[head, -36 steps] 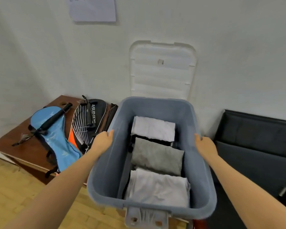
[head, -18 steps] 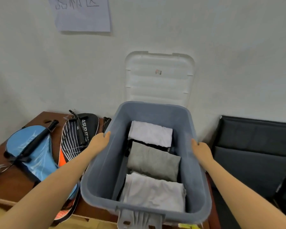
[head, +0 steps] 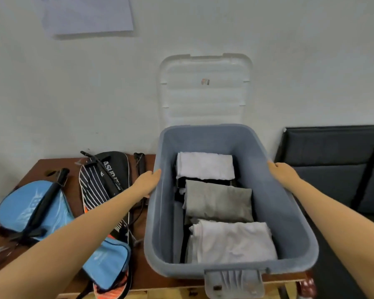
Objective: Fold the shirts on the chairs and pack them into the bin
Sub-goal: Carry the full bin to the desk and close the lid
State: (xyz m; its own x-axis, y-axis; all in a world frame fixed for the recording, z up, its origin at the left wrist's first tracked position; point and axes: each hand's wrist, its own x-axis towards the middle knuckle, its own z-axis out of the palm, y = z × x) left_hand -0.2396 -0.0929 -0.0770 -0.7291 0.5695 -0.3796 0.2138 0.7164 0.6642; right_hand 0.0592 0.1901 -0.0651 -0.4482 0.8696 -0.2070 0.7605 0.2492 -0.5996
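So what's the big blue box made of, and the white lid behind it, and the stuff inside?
The bin looks like matte grey-blue plastic: smooth moulded walls, rounded rim. The lid leaning on the wall seems thin, whitish, slightly see-through plastic with moulded ridges. The folded shirts, white, grey and white, look like soft cloth, probably cotton, since they crease and wrinkle.

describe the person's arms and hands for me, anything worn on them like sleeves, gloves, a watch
Both forearms are bare along all that shows: no sleeves, gloves, watch or bracelet. The left hand and right hand show no rings, though most fingers are hidden.
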